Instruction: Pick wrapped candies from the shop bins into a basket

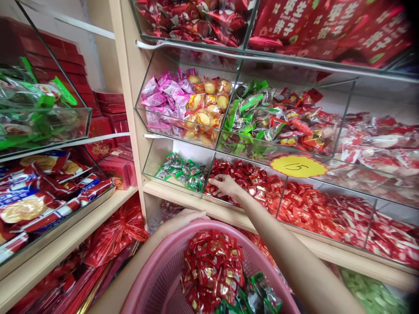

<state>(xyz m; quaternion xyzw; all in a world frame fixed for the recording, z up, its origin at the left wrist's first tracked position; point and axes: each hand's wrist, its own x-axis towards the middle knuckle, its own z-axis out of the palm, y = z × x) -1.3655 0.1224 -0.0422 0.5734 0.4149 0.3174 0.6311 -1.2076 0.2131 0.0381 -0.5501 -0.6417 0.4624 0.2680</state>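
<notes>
My left arm wraps round a pink plastic basket (153, 261), and my left hand (185, 220) lies along its far rim, holding it against the shelf edge. In the basket are a heap of red-wrapped sweets (214, 266) and some green and dark packets (258, 292). My right hand (225, 186) reaches over the basket into a glass-fronted bin of dark red wrapped sweets (255, 179). Its fingers are loosely bent and apart, low over the sweets near the divider, with nothing visible in them. Green-wrapped sweets (183, 170) fill the bin just left of it.
Upper bins hold purple packets (166, 96), yellow snack packets (207, 102) and green packets (252, 104). A yellow price tag (298, 166) marked 15 hangs on the glass. Brighter red sweets (307, 205) lie to the right. A wooden upright (127, 87) separates the left shelves.
</notes>
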